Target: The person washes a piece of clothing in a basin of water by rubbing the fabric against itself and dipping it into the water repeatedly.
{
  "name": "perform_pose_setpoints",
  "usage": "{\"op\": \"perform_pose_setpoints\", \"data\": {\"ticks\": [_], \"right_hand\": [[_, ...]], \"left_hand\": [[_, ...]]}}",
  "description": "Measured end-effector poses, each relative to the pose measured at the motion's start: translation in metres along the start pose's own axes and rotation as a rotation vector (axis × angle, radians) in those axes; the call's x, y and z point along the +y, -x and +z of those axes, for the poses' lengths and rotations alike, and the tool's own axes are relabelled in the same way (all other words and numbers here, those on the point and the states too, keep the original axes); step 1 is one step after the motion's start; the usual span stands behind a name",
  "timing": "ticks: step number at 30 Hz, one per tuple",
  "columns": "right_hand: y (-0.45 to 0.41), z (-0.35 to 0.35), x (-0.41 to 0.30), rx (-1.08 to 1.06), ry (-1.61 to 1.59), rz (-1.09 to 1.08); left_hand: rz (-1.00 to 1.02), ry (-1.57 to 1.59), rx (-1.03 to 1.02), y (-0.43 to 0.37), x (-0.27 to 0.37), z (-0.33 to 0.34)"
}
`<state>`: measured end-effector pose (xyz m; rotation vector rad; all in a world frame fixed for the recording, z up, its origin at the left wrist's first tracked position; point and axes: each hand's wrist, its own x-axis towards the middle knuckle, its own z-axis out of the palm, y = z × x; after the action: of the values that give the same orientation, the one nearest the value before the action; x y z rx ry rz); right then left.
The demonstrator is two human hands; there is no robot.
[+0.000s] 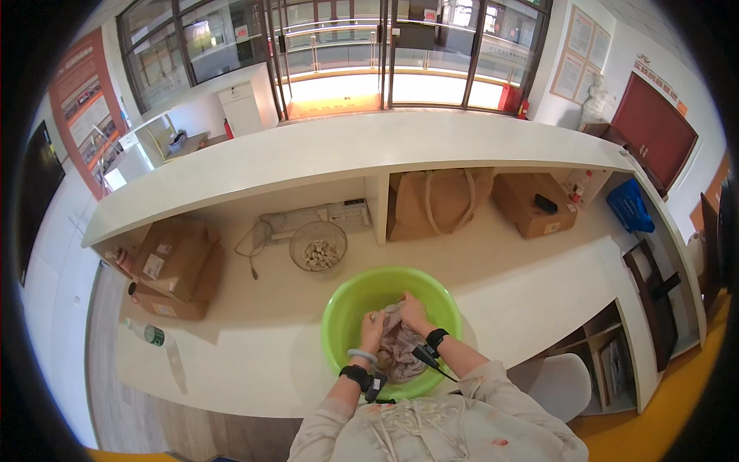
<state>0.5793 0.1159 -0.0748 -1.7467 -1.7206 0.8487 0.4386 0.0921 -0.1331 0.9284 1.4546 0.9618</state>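
A bright green plastic basin (340, 323) stands on the white counter in front of me. Inside it lies a crumpled pinkish-grey cloth (398, 352). My left hand (372, 332) grips the cloth's upper left part, and a pale band and a black strap with a small device circle that wrist. On the right, my right hand (414, 312) pinches the cloth near the basin's far side; its wrist also bears a black strap with a device. A raised fold of cloth runs between both hands. The basin's bottom is mostly hidden.
Behind the basin are a glass bowl (317, 247) of small pale pieces and a keyboard (340, 216) with a cable. Cardboard boxes (173, 265) and a plastic bottle (153, 335) are at left. A brown bag (430, 202) and another box (534, 202) sit under the raised shelf (369, 138).
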Motion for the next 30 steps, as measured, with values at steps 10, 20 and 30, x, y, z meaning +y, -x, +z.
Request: {"op": "perform_pose_setpoints", "data": {"ticks": [10,20,30], "right_hand": [[0.022,0.022,-0.023,0.141,0.082,-0.252],[0.040,0.026,-0.064,0.169,0.059,-0.386],[0.030,0.036,-0.047,0.194,0.083,-0.363]], "left_hand": [[-0.280,0.647,-0.158,0.040,0.032,0.013],[-0.264,0.948,-0.337,0.036,0.000,0.000],[-0.235,0.949,-0.175,0.051,0.028,0.012]]}}
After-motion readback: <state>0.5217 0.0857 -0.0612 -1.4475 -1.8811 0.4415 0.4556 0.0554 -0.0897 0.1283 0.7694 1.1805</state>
